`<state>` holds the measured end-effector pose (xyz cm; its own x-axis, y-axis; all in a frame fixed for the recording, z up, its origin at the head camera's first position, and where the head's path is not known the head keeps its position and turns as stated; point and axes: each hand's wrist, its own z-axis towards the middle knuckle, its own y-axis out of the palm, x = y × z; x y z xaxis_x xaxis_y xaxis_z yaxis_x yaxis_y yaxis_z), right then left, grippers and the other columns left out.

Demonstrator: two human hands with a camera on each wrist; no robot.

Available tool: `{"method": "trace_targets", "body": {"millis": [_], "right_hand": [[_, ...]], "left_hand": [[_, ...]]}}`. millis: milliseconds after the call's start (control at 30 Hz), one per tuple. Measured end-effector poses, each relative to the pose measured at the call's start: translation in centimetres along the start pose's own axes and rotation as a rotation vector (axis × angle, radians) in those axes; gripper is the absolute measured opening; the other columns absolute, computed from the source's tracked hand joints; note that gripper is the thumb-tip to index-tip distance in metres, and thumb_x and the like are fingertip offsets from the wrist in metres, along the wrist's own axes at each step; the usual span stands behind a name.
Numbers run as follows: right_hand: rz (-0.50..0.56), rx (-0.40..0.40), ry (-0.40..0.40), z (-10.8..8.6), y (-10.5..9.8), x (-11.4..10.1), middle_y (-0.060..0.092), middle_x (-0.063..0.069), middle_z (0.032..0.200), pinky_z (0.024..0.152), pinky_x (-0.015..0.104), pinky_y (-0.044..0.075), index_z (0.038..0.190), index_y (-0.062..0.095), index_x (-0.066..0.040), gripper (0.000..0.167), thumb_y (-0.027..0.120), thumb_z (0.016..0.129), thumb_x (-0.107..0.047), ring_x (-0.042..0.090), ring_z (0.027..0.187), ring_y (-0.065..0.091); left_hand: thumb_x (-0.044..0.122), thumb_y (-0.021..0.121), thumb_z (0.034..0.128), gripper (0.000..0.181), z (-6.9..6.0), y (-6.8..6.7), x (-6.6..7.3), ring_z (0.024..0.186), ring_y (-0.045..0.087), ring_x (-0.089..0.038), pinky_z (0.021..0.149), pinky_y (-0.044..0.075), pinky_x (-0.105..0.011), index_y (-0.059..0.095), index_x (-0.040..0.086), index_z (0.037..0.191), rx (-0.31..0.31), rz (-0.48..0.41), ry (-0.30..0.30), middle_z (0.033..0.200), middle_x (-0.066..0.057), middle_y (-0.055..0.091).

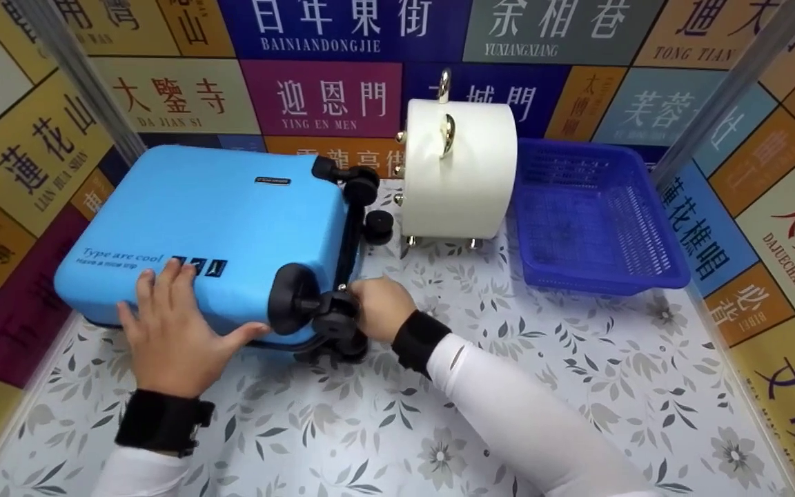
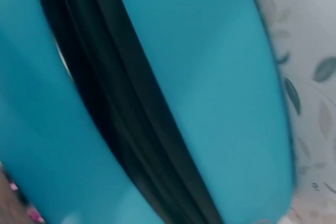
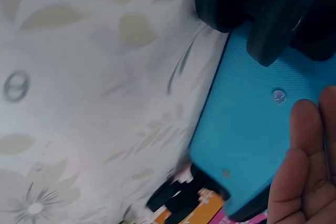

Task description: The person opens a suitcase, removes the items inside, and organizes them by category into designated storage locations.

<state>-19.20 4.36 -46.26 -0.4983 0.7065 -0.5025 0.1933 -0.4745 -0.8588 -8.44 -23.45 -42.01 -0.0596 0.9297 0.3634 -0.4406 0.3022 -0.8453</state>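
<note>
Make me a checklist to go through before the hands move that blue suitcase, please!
1. Suitcase lying with its printed face up: ok.
2. Left hand resting on that face: ok, fingers spread.
3. Right hand at the wheel end: ok; how firmly it presses, cannot tell.
4. Suitcase fully closed: cannot tell; the black band between its shells is too blurred.
5. Plenty of room beside the wheels: not ok; the white case stands close.
6. Blue basket apart from the suitcase: ok, beyond the white case.
</note>
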Motion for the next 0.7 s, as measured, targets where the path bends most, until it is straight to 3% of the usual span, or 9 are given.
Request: {"method": "trace_targets", "body": {"millis": [133,267,333,467,700], "right_hand": [[-0.017,0.005,0.009,0.3,-0.3,0.6,0.079,0.006,0.09,0.082,0.044,0.061,0.092,0.075,-0.011,0.006,0.072,0.087,-0.013,0.03,0.088,0.076],[-0.004,-0.012,0.035,0.6,-0.3,0.9,0.079,0.006,0.092,0.083,0.044,0.06,0.096,0.076,-0.012,0.01,0.069,0.092,-0.017,0.03,0.089,0.076],[0.01,-0.021,0.052,0.7,-0.3,0.9,0.079,0.005,0.091,0.083,0.044,0.06,0.096,0.076,-0.012,0.01,0.069,0.092,-0.018,0.029,0.088,0.075],[0.017,-0.018,0.06,0.8,-0.3,0.7,0.079,0.005,0.09,0.081,0.043,0.06,0.095,0.076,-0.013,0.008,0.071,0.09,-0.016,0.028,0.087,0.075],[0.013,0.002,0.041,0.9,-0.4,1.1,0.079,0.006,0.091,0.082,0.044,0.06,0.096,0.075,-0.011,0.011,0.074,0.085,-0.008,0.03,0.087,0.076]], "left_hand": [[0.088,0.081,0.0573,0.135,1.3,-1.2,0.4,0.149,0.031,-0.053,0.117,0.014,-0.083,0.046,-0.002,0.152,-0.099,-0.001,0.015,0.159,-0.028,0.042],[0.082,0.083,0.0628,0.131,3.6,-2.7,-1.7,0.152,0.027,-0.054,0.12,0.005,-0.081,0.04,0.004,0.159,-0.248,0.007,0.097,0.164,-0.03,0.035],[0.08,0.085,0.0635,0.132,4.3,-3.0,-3.0,0.154,0.023,-0.056,0.121,0.004,-0.081,0.034,0.01,0.164,-0.277,0.036,0.136,0.168,-0.029,0.029],[0.079,0.086,0.0621,0.135,4.4,-2.6,-4.5,0.152,0.027,-0.056,0.12,0.013,-0.079,0.033,0.011,0.166,-0.215,0.071,0.177,0.168,-0.029,0.032],[0.081,0.084,0.0623,0.133,3.6,-1.7,-4.1,0.15,0.032,-0.054,0.12,0.018,-0.077,0.038,0.007,0.163,-0.145,0.069,0.145,0.164,-0.029,0.039]]}}
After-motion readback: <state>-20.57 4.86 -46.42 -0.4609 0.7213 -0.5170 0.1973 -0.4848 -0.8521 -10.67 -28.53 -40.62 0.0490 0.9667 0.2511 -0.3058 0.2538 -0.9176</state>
